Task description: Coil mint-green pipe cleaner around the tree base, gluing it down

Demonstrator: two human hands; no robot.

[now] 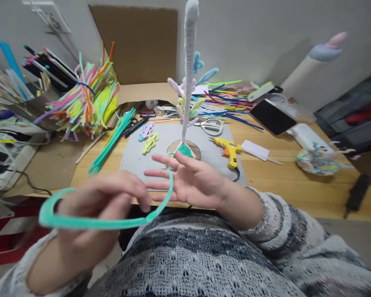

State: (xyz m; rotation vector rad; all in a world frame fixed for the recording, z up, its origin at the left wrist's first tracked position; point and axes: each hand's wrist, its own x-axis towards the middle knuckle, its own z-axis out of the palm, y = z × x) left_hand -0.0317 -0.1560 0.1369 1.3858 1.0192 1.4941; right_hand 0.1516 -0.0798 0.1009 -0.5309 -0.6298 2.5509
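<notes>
A green pipe cleaner (102, 223) bends in a loop around my left hand (102, 202), whose fingers are curled and blurred. A small joint shows in the strand just below the fingertips. From there it curves up past the fingers of my right hand (191, 181) toward the base of a tall white-wrapped stem (189, 53). My right hand is open, palm showing and fingers spread, beside the strand. Behind it, green coiled pipe cleaner (184, 151) covers the foot of the stem, which stands upright on a round wooden base (195, 149).
A yellow glue gun (230, 150) and scissors (212, 126) lie right of the stem. Loose green pipe cleaners (113, 142) and flat pastel pieces (150, 142) are at left. A large pipe-cleaner bundle (86, 95) stands behind. A phone (273, 116) lies back right.
</notes>
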